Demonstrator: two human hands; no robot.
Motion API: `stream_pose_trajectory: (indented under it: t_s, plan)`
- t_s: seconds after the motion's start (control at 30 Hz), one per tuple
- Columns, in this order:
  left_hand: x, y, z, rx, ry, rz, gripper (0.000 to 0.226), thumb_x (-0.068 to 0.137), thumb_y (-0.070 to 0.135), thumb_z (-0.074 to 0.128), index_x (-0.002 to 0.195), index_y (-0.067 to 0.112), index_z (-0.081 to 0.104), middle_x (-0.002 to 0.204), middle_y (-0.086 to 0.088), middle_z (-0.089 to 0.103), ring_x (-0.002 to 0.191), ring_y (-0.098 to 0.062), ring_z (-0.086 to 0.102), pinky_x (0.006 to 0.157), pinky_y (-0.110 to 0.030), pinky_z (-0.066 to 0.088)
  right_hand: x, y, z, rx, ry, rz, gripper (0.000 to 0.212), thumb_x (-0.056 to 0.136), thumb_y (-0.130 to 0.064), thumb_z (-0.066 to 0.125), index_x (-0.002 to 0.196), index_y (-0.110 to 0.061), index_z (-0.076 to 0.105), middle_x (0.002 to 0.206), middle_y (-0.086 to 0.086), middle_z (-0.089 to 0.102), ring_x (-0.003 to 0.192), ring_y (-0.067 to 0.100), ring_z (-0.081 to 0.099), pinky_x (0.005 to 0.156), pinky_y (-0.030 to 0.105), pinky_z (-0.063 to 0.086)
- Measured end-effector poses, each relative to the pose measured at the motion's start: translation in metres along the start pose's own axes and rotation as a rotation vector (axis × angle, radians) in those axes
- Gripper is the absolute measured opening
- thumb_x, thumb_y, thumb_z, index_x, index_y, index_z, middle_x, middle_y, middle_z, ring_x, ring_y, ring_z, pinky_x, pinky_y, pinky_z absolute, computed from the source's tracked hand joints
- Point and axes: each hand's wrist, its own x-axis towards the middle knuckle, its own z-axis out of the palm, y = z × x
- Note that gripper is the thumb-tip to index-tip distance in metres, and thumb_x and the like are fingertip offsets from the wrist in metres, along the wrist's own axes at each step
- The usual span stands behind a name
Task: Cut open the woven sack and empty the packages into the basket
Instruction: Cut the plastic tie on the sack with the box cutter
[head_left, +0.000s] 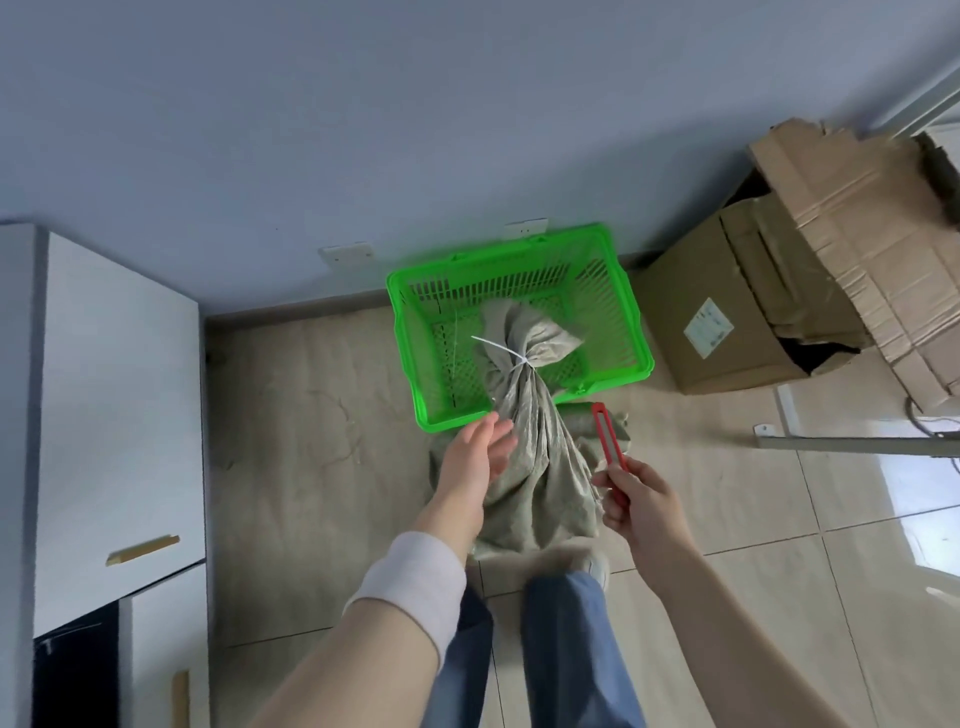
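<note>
A grey-green woven sack (540, 467) stands on the floor in front of my legs, its neck leaning over the near rim of a bright green plastic basket (410, 332). A white zip tie (511, 353) cinches the neck, and the loose top flops inside the basket. My left hand (475, 457) is beside the sack's left side with its fingers straight, touching or nearly touching the fabric. My right hand (636, 501) grips a red utility knife (609, 441) to the right of the sack, its tip pointing up toward the basket. No packages are visible.
A white cabinet (114, 395) with a gold handle stands at the left. Open cardboard boxes (769, 291) sit right of the basket against the wall. A metal rail (857, 444) lies on the tiled floor at the right. My legs in blue jeans (566, 649) are below the sack.
</note>
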Motion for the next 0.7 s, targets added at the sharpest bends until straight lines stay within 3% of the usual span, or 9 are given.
stream_pose_trajectory:
  t_s: [0.17,0.27,0.37,0.47,0.53,0.7]
  plan:
    - [0.044,0.016,0.029,0.247,0.131,0.036,0.052,0.096,0.038,0.044,0.142,0.018,0.034,0.146,-0.002,0.042,0.132,-0.021,0.042,0.107,-0.033,0.032,0.045,-0.016,-0.008,-0.032,-0.058,0.029,0.016,0.093,-0.002,0.045,0.083,-0.01,0.055,0.077,0.008,0.066,0.047,0.011,0.041,0.049,0.022,0.036]
    - [0.089,0.016,0.049,0.381,0.247,0.07,0.074,0.089,0.048,0.051,0.146,0.01,0.025,0.15,-0.008,0.035,0.136,-0.025,0.036,0.1,-0.029,0.033,0.095,-0.017,-0.009,-0.091,-0.09,0.014,0.021,0.094,0.002,0.041,0.082,-0.011,0.052,0.075,0.007,0.059,0.049,0.013,0.04,0.049,0.024,0.034]
    - [0.133,0.006,0.063,0.464,0.33,0.026,0.09,0.08,0.057,0.059,0.143,0.001,0.027,0.144,-0.014,0.041,0.128,-0.029,0.045,0.096,-0.031,0.04,0.141,-0.013,-0.009,-0.121,-0.13,0.009,0.021,0.095,0.001,0.04,0.081,-0.011,0.05,0.07,0.006,0.051,0.045,0.009,0.04,0.049,0.024,0.033]
    - [0.16,-0.01,0.068,0.53,0.348,0.0,0.088,0.075,0.059,0.064,0.133,-0.002,0.037,0.126,-0.013,0.054,0.112,-0.03,0.056,0.079,-0.028,0.042,0.167,-0.007,-0.009,-0.103,-0.191,0.018,0.018,0.096,-0.003,0.041,0.084,-0.011,0.052,0.067,0.003,0.05,0.046,0.009,0.04,0.051,0.024,0.033]
    - [0.169,-0.02,0.067,0.513,0.349,-0.013,0.085,0.074,0.056,0.067,0.13,-0.002,0.042,0.123,-0.014,0.057,0.104,-0.028,0.058,0.075,-0.026,0.041,0.175,-0.004,-0.009,-0.085,-0.219,0.031,0.015,0.096,-0.005,0.041,0.086,-0.011,0.051,0.066,0.002,0.05,0.05,0.012,0.038,0.051,0.024,0.032]
    - [0.159,-0.041,0.068,0.397,0.368,0.004,0.053,0.076,0.039,0.072,0.114,0.002,0.062,0.111,-0.015,0.067,0.099,-0.029,0.064,0.083,-0.031,0.049,0.165,-0.007,-0.018,-0.01,-0.29,0.073,0.017,0.095,-0.002,0.036,0.083,-0.012,0.043,0.057,0.0,0.042,0.041,0.009,0.032,0.046,0.023,0.027]
